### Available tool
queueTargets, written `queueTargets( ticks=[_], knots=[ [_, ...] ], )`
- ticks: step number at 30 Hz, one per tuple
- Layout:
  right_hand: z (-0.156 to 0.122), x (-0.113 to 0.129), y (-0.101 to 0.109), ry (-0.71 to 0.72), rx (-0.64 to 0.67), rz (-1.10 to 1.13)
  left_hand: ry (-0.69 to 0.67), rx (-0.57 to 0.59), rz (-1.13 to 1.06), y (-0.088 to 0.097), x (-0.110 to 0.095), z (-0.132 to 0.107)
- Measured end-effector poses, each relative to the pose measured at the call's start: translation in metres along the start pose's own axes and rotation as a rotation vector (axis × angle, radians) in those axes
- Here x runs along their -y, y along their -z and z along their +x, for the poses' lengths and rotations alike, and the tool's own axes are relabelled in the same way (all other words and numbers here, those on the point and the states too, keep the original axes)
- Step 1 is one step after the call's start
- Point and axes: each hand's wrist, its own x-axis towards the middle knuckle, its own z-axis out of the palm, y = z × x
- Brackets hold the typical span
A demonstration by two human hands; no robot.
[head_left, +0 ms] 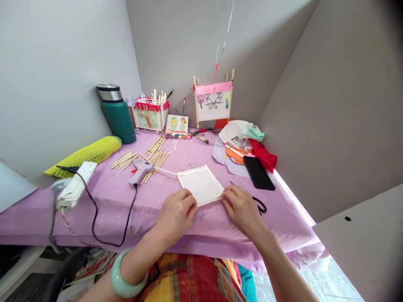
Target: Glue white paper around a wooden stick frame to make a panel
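Note:
A white square panel (201, 184) edged with thin pale sticks lies at the front of the purple-covered table, directly before me. My left hand (178, 214) pinches its near left corner, fingers closed. At the near right corner, my right hand (241, 209) grips the same panel between thumb and fingers. Scissors (260, 204) with black handles lie partly hidden behind my right hand. Left of the panel rests a glue gun (141, 171), its glue stick pointing toward the panel's far left corner. Bundles of thin wooden sticks (156, 161) lie behind the glue gun.
A power strip (77, 184) with a black cord is at left, near a yellow mesh sleeve (88, 155) and green bottle (117, 115). Behind stand a decorated stick box (149, 113) and a framed drawing (214, 102). A black phone (258, 173) and papers (229, 157) lie right.

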Motion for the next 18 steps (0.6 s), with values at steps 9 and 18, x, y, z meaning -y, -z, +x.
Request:
queueTargets(
  ticks=[9,18],
  knots=[
    [-0.022,0.034,0.008,0.007,0.021,0.116,-0.019,-0.040,-0.148,0.018,0.029,-0.017],
    [-0.035,0.012,-0.005,-0.006,-0.099,0.301,0.053,-0.068,-0.197,0.010,0.034,-0.025]
  ],
)
